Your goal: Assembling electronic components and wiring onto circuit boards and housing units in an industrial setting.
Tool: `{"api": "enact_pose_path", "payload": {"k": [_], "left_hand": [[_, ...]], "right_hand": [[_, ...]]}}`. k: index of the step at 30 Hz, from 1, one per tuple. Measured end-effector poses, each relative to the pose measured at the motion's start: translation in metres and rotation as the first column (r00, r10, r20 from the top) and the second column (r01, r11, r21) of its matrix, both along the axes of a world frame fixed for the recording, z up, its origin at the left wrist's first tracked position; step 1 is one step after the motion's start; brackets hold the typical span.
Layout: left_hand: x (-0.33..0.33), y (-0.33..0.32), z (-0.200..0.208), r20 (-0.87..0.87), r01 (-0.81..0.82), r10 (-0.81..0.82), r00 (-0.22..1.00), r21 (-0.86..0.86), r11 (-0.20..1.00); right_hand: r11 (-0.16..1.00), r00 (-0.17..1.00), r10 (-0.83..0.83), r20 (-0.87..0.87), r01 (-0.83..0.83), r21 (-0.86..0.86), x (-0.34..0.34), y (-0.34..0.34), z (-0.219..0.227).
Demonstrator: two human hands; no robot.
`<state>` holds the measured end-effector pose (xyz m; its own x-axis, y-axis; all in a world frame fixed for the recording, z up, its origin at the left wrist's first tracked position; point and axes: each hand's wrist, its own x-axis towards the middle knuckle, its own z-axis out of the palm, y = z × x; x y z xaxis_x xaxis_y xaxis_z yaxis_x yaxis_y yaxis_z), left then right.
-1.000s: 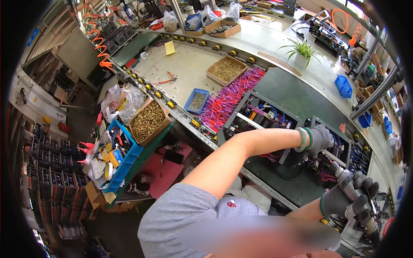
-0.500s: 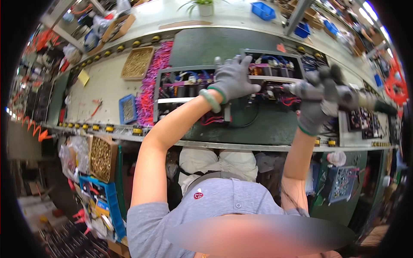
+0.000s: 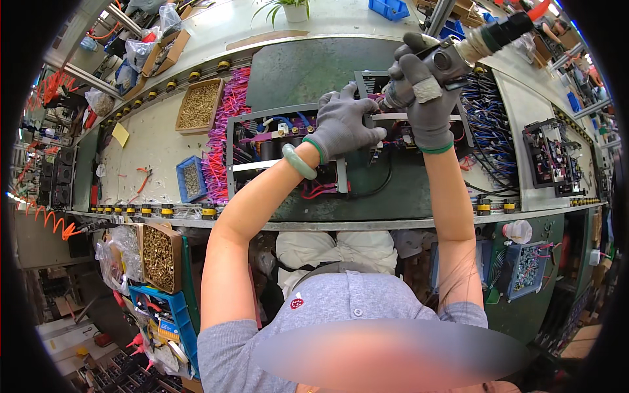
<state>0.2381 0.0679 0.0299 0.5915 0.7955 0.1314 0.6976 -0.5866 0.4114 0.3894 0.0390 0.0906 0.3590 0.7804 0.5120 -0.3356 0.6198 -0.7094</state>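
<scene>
Two grey metal frames filled with electronics lie side by side on the dark green bench mat (image 3: 295, 65). My gloved left hand (image 3: 347, 123) spreads its fingers over the right end of the left frame (image 3: 247, 167), touching the gap between both. In my gloved right hand (image 3: 429, 105) is a power screwdriver (image 3: 452, 62), gripped round its body. It slants, with its tip pointing left and down close to my left fingers, at the upper left part of the right frame (image 3: 462, 134). Whether the tip touches a screw is hidden. A black cable (image 3: 383, 187) loops below the frames.
Left of the frames lie pink-and-purple wire bundles (image 3: 223, 131), a cardboard tray of brass parts (image 3: 200, 105), a blue bin (image 3: 190, 180) and pliers (image 3: 143, 180). Dark wire bundles (image 3: 488, 124) and another electronics unit (image 3: 550, 154) lie to the right.
My right hand has swung the screwdriver left and upward, its tip now beside my left hand. My left hand stays spread at the frames, while the whole view has shifted slightly.
</scene>
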Motion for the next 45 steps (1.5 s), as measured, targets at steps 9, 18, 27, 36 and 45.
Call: {"api": "enact_pose_path", "payload": {"k": [9, 18, 27, 36, 45], "left_hand": [[0.0, 0.0, 0.001, 0.022, -0.002, 0.001, 1.0, 0.011, 1.0], [0.0, 0.003, -0.006, 0.111, -0.002, -0.006, 0.994, 0.071, 0.997], [-0.002, 0.002, 0.0, 0.115, 0.08, -0.086, 0.99, 0.058, 0.995], [0.001, 0.025, -0.019, 0.242, 0.02, -0.018, 0.97, -0.005, 1.0], [0.029, 0.057, 0.023, -0.084, -0.004, 0.024, 0.996, 0.235, 0.972]], "right_hand": [[1.0, 0.986, 0.015, 0.165, -0.016, 0.005, -0.008, 0.013, -0.003], [0.99, 0.925, -0.016, 0.379, 0.068, -0.125, -0.02, 0.019, -0.004], [0.988, 0.954, 0.126, 0.271, -0.095, -0.122, -0.016, -0.001, 0.013], [0.958, 0.926, -0.2, 0.321, 0.253, -0.134, 0.113, -0.189, 0.011], [0.527, 0.631, -0.766, 0.121, 0.725, -0.444, 0.167, -0.291, -0.112]]}}
